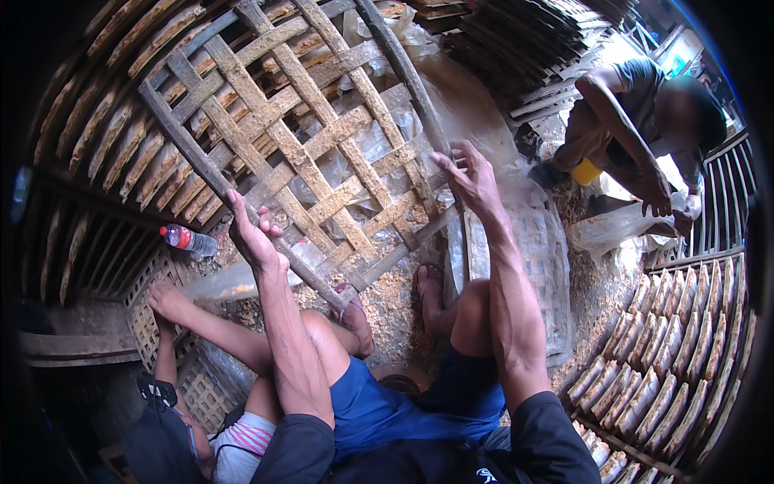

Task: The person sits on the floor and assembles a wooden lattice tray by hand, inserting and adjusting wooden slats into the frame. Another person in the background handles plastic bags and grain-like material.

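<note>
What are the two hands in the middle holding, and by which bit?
A woven slatted rack: the left hand holds its left side rail, the right hand its right side rail.

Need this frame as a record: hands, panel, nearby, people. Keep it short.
left hand: at the left rail of the lattice panel; grip closure unclear
right hand: at its right rail, fingers partly spread
panel: crossed slats, pale crumbly residue
nearby: red-capped bottle, left; rows of pale-edged pieces, lower right
people: one upper right, handling translucent sheeting; one lower left
</note>
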`<control>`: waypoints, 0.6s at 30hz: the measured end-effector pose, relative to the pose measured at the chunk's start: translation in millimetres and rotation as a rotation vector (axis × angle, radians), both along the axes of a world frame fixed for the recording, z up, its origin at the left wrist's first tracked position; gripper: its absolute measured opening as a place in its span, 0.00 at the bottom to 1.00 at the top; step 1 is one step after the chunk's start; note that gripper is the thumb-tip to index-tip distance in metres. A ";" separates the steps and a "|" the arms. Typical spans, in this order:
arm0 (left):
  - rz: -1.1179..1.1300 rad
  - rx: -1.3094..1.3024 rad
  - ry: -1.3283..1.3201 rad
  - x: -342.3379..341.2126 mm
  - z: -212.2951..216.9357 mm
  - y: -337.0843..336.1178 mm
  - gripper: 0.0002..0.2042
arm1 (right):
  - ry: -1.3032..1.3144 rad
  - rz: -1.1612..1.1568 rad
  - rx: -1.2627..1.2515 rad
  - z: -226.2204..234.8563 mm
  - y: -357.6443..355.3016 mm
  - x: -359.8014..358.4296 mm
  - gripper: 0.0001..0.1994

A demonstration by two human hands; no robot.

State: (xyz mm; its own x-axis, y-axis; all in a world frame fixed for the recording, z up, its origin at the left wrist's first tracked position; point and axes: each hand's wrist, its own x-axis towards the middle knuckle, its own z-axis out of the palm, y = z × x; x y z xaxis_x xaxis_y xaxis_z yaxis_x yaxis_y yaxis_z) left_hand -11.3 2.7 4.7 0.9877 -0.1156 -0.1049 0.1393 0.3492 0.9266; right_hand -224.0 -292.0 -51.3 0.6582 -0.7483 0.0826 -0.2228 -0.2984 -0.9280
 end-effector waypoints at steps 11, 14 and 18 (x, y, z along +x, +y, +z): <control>-0.004 -0.009 -0.021 1.8 -0.5 0.9 0.32 | -0.080 0.150 0.154 13.2 4.5 -13.2 0.28; 0.013 -0.002 -0.015 1.6 -0.3 1.1 0.33 | 0.010 0.095 0.144 17.7 9.7 -6.8 0.27; 0.011 0.000 0.027 -1.4 1.8 -4.4 0.34 | -0.157 0.198 0.229 -0.1 -4.7 -18.1 0.27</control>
State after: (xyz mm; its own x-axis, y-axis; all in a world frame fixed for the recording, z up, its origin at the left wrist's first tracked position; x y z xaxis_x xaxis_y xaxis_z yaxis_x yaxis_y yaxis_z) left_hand -12.6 -1.7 6.5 0.9858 -0.1047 -0.1312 0.1601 0.3505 0.9228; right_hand -242.1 -296.7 -51.4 0.7848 -0.6185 0.0390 -0.0304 -0.1012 -0.9944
